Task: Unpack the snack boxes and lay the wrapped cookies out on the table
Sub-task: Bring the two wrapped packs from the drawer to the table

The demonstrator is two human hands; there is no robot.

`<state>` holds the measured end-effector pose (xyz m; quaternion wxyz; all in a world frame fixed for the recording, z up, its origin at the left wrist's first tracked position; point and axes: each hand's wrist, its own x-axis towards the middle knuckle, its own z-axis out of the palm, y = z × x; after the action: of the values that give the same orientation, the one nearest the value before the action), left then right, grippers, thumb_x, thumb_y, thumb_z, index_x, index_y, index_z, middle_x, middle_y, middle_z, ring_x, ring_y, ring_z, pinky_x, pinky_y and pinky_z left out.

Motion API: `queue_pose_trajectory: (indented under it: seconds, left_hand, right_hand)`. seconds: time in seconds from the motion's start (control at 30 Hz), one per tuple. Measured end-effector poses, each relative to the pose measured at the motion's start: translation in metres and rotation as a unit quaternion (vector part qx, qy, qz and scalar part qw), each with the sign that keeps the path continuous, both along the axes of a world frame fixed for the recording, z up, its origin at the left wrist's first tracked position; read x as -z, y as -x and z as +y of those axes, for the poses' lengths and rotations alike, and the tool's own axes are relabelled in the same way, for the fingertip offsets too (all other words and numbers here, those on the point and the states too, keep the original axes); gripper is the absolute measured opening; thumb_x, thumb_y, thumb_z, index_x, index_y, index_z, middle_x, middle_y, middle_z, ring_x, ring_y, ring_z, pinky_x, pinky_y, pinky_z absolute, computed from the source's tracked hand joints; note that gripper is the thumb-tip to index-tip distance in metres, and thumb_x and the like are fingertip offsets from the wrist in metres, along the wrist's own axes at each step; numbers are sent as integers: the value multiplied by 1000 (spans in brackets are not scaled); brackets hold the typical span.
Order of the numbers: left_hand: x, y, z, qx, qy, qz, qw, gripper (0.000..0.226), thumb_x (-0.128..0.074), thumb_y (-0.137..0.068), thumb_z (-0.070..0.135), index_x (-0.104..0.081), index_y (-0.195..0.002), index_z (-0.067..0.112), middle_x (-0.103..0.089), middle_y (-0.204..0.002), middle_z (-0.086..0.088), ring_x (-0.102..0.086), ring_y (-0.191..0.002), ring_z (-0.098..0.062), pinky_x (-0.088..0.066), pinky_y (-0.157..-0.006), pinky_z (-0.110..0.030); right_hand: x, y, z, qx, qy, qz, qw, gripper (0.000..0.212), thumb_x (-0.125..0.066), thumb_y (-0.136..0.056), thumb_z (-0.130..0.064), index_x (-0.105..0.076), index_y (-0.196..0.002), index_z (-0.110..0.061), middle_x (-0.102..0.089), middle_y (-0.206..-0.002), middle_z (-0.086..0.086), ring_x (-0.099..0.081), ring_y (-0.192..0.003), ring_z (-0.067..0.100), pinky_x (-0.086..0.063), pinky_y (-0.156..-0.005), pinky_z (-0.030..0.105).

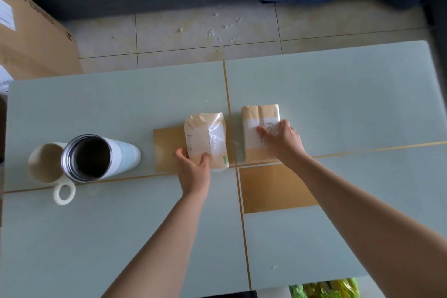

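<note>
Pale green glass desk (96,109) with gold inlay lines, and two tan-and-white wrapped cookie packs sitting near the middle of it, side by side but not touching. Left hand (193,169) pinches the near end of the left pack (205,139), thumb on one side and fingers curled round the other. Right hand (283,139) lies on top of the right pack (260,128) with fingers fairly straight and spread a little, pressing down on the white band. Both white bands have grey writing that looks like "Face", can't make out the rest. Over toward the left edge there's an open steel-rimmed tumbler (96,157) lying beside a cream mug (47,164).
</note>
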<state>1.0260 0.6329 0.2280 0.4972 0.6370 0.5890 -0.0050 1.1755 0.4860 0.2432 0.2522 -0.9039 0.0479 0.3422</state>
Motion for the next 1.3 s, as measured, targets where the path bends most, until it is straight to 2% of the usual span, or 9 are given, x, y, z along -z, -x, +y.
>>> queue_pose_trajectory:
  seconds: [0.17,0.33,0.43,0.5,0.57,0.9,0.97,1.13,1.3]
  left_hand:
    - [3,1,3,20,-22,41,999,33,-62,-86,21,-51,-114,7,-64,-113,-11,-58,-103,-33,-44,-76,-35]
    - [4,0,9,70,-40,74,994,36,-57,-88,26,-58,-118,6,-60,-116,-13,-54,-108,-37,-47,-89,-42]
    - [-8,5,17,103,-58,123,985,41,-54,-93,27,-55,-129,7,-55,-129,-17,-47,-119,-39,-40,-96,-42]
    - [-26,8,21,112,-58,135,983,52,-54,-94,28,-44,-143,11,-50,-140,-14,-40,-130,-37,-37,-103,-43]
    - [-48,10,24,129,-62,128,981,56,-54,-94,27,-39,-146,13,-50,-142,-11,-39,-132,-35,-35,-104,-42]
    - [-178,16,19,315,-127,64,939,42,-53,-92,22,-50,-133,17,-64,-115,-1,-49,-118,-28,-47,-92,-42]
    - [-198,21,17,375,-152,43,913,43,-52,-93,22,-49,-135,17,-64,-116,-1,-50,-117,-28,-46,-94,-41]
    - [-241,47,18,532,-233,2,814,40,-51,-94,22,-53,-133,15,-65,-119,-5,-48,-117,-29,-43,-91,-35]
    - [-277,83,7,651,-256,-24,714,34,-50,-93,22,-56,-127,17,-66,-116,0,-51,-112,-25,-43,-87,-33]
  right_hand:
    - [-2,3,2,-5,2,-16,1000,59,-52,-89,-57,-42,-122,-9,-55,-117,14,-53,-105,32,-49,-87,46]
    - [-11,8,6,-19,0,-45,999,46,-45,-97,-45,-39,-123,-8,-54,-122,18,-53,-107,35,-43,-80,38]
    - [-30,13,-2,-60,34,-58,996,48,-42,-99,-38,-34,-134,-6,-47,-134,20,-47,-119,37,-41,-91,42]
    - [-49,19,-10,-101,69,-58,991,49,-44,-100,-32,-31,-138,-6,-42,-139,19,-44,-124,36,-41,-94,42]
    - [-71,26,-18,-132,88,-57,986,45,-45,-99,-26,-33,-137,-7,-42,-139,17,-42,-124,34,-41,-89,39]
    - [-185,98,-15,-210,74,-103,970,41,-44,-94,-18,-40,-134,-9,-50,-128,12,-43,-120,30,-44,-92,39]
    - [-204,117,-14,-187,63,-104,975,42,-44,-94,-19,-40,-134,-9,-51,-128,11,-43,-120,30,-43,-93,38]
    - [-243,178,-17,-110,36,-136,984,42,-48,-92,-19,-43,-132,-10,-52,-127,11,-46,-116,31,-43,-93,38]
    - [-273,254,-31,-27,52,-145,988,42,-46,-95,-24,-43,-135,-12,-51,-131,8,-46,-120,29,-44,-97,39]
